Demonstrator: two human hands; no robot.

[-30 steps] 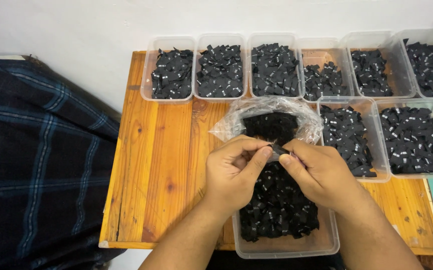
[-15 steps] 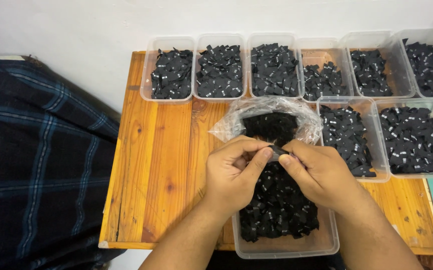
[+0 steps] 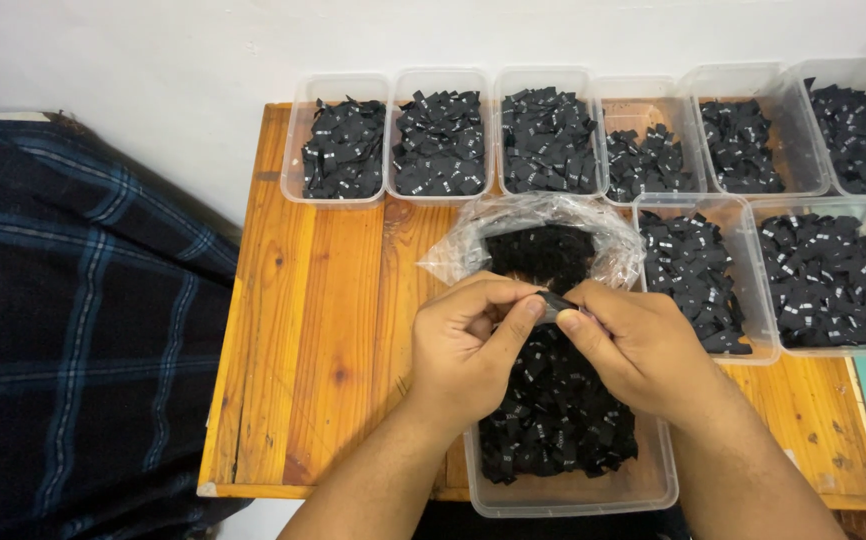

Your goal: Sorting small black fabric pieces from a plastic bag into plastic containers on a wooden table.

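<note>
Both hands meet over the near end of the wooden counter [image 3: 323, 330]. The left hand [image 3: 468, 345] and the right hand [image 3: 643, 345] pinch one small black fabric label [image 3: 551, 303] between them; each grip is narrow, thumb and forefinger tips closed on the label from opposite sides. The label sits at the point where the fingertips touch, held up off the pile below.

Directly under the grip stands a clear plastic tub [image 3: 573, 495] filled with loose black labels, its near edge at the counter's front. Just beyond the grip lies an open clear plastic bag [image 3: 473, 240] holding more black labels, its mouth turned towards the hands. To the right of the grip, two larger clear tubs [image 3: 823, 280] of the same labels sit side by side. Further beyond, against the white wall, a row of six small clear tubs [image 3: 443, 140] runs across the back of the counter, each with black labels inside. Well to the left of the grip, off the counter, lies dark blue plaid cloth [image 3: 73, 320].
</note>
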